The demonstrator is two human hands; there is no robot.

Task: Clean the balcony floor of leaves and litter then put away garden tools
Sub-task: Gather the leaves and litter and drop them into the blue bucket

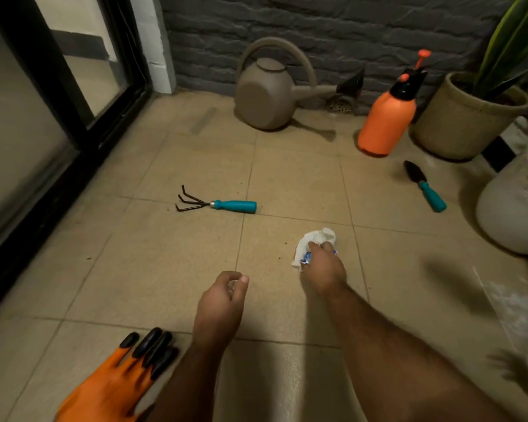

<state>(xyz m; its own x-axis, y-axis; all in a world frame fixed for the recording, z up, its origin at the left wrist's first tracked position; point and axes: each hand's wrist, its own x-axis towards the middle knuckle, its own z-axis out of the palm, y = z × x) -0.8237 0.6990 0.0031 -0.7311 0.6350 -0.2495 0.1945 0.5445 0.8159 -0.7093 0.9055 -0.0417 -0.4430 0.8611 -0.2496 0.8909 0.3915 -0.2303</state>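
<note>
Picking litter off the balcony floor [165, 269], tools not yet put away.

By the wall stand a can [264, 95] and sprayer [386, 123]; a rake [217, 205] and trowel [424, 185] lie well apart on the tiles, gloves [116, 382] at the near edge. The right hand [325, 268] is down on a white tissue [316, 239] with a blue-printed scrap under its fingers (whether it grips yet, I cannot tell). The left hand [223, 303] hovers loosely curled, seemingly holding nothing. Next, I judge: close on the paper and lift it clear.
</note>
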